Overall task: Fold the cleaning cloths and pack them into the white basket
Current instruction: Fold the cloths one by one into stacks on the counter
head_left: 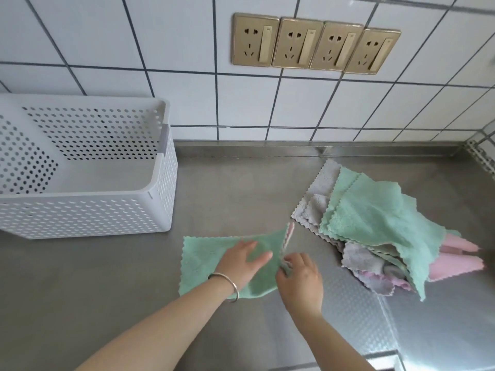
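Standing at the left edge of the frame, the white basket [88, 210] is a perforated plastic box with its open top toward the camera; only its bare inner walls and floor show, and it rests on the steel counter [107, 263] against the tiled wall [187, 97]. Lower centre, a green cloth [203, 261] lies spread flat on the counter, well apart from the basket and to its right. The left hand [242, 261] rests palm-down on this cloth with its fingers straight and slightly spread, pressing the fabric against the counter; a metal bangle [230, 286] circles the wrist. Just right of it, the right hand [300, 277] has its fingers curled and pinches the right edge of the green cloth, where the fabric is bunched and lifted slightly; a thin strip of the cloth's pale pink underside [289, 234] shows along that raised edge. At the right of the frame, a loose pile of cloths [375, 223] sits on the counter near the wall: grey cloths at the pile's left and bottom, green ones draped over the top, and pink ones protruding at the lower right. The pile lies near the green cloth without touching it. Upper centre, a row of four gold-coloured wall sockets [316, 44] is mounted on the tiles.
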